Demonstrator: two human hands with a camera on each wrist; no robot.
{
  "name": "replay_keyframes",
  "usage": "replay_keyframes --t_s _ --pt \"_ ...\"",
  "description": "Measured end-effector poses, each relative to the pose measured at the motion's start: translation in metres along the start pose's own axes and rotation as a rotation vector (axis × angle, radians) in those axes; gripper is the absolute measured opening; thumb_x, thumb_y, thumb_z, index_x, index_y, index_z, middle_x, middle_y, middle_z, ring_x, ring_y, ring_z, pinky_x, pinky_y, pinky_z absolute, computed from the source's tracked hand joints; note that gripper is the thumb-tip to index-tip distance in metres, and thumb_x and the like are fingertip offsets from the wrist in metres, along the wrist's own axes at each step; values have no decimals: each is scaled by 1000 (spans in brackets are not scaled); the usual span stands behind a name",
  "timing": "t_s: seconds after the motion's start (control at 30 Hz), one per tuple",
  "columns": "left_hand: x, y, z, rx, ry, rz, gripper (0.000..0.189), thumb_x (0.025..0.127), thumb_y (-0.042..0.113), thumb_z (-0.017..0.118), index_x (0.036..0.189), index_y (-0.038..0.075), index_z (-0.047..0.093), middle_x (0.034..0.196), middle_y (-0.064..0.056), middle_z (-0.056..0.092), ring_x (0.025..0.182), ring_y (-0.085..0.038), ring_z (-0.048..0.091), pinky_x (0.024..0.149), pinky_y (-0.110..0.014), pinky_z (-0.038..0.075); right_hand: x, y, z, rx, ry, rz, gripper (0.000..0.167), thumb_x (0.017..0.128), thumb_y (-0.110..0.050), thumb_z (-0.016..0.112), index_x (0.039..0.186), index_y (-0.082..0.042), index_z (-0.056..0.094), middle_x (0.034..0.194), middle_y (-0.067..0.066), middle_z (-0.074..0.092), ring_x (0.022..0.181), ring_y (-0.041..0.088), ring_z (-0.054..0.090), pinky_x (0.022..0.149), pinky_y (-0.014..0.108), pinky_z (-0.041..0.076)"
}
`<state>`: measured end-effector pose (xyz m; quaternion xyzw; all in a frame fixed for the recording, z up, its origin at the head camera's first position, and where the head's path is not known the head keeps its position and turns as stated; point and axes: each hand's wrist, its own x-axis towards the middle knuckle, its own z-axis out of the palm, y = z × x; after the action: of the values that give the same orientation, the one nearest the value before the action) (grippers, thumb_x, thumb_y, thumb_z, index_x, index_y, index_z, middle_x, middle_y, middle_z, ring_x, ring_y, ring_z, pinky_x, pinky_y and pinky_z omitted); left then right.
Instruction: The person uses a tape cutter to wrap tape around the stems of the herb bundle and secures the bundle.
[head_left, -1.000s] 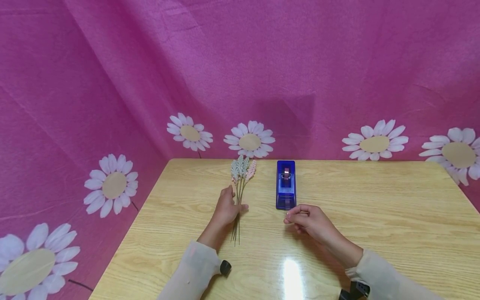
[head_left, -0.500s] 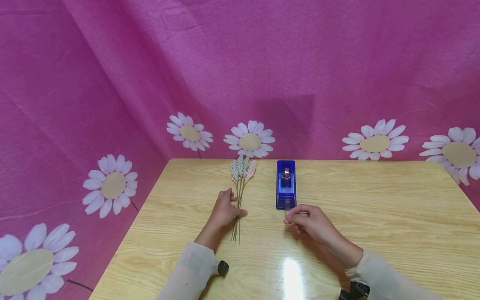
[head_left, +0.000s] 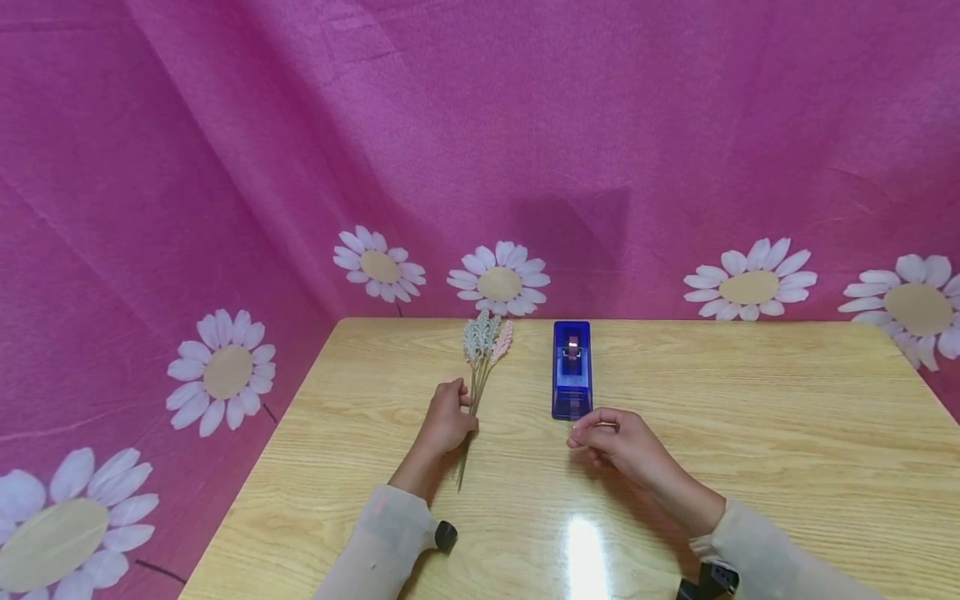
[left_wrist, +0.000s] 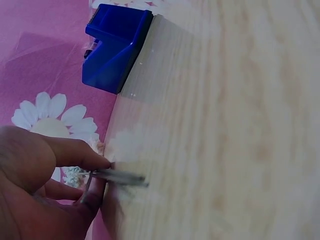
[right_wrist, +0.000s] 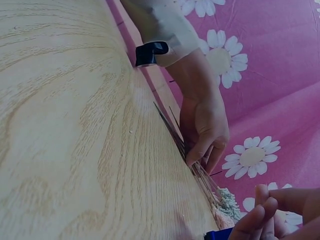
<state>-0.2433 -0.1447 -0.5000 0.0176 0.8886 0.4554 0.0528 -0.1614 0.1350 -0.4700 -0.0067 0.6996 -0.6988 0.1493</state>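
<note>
My left hand (head_left: 446,421) pinches a small bunch of artificial flower stems (head_left: 477,387) between thumb and fingers. The stems lie close together, their lower ends pointing toward me. Pale grey-green and pink flower heads (head_left: 483,337) fan out at the table's far edge. In the left wrist view the stem ends (left_wrist: 122,177) stick out past the thumb. My right hand (head_left: 618,442) hovers at the near end of a blue tape dispenser (head_left: 572,400), thumb and forefinger pinched together. A tiny clear glint shows at those fingertips, like a bit of clear tape.
Both hands work over a light wood-grain table (head_left: 750,400). A magenta cloth (head_left: 450,125) printed with white daisies hangs behind its far edge and along the left side. A bright light reflection lies on the near tabletop.
My left thumb has drawn in toward the fingers, and the spread stems have closed into a tighter bundle, their lower ends shifting left. The right hand has stayed still.
</note>
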Motion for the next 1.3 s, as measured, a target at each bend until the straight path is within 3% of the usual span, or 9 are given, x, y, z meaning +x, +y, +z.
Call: replay_keyframes --t_s 0.13,0.3,0.4,0.6,0.8,1.1,1.3 --pt "1 -2 0 6 13 5 76 72 -16 66 144 -15 44 123 -17 52 110 -28 57 92 -39 48 -1 -1 0 -5 4 -3 12 99 -8 67 102 3 68 86 3 76 66 9 58 59 23 46" --pt "2 -1 0 19 29 40 63 73 -17 64 134 -14 52 109 -13 55 98 -23 55 88 -37 46 -1 -2 -1 -8 2 -7 13 99 -9 67 102 3 68 86 2 76 66 9 58 59 23 46" --pt "2 -1 0 52 30 76 65 73 -18 62 137 -15 52 102 -11 56 93 -21 51 88 -37 45 0 -1 0 -3 -6 -14 12 99 -8 66 102 3 68 86 2 76 66 9 58 59 23 46" --pt "2 0 -1 152 14 129 66 71 -17 65 136 -12 54 104 -12 55 93 -23 48 87 -40 46 0 -1 0 19 -7 -14 10 99 -7 66 101 2 68 85 1 76 66 9 59 59 23 46" --pt "4 -1 -5 174 -27 166 67 71 -18 67 135 -13 53 109 -15 54 95 -24 48 90 -40 45 1 -1 1 14 -4 -14 10 99 -7 66 102 2 67 86 2 76 66 9 60 59 23 47" --pt "6 -4 -6 202 -36 172 71 70 -17 72 138 -11 53 114 -17 57 99 -26 51 92 -43 47 1 -3 2 13 5 -5 10 99 -7 66 102 3 66 85 2 76 67 10 60 59 24 47" --pt "3 -3 -10 195 -38 147 52 78 -11 75 128 -11 59 106 -15 59 95 -24 53 87 -41 48 1 -3 2 11 4 -3 10 99 -8 66 102 2 67 87 2 76 69 9 62 60 24 47"
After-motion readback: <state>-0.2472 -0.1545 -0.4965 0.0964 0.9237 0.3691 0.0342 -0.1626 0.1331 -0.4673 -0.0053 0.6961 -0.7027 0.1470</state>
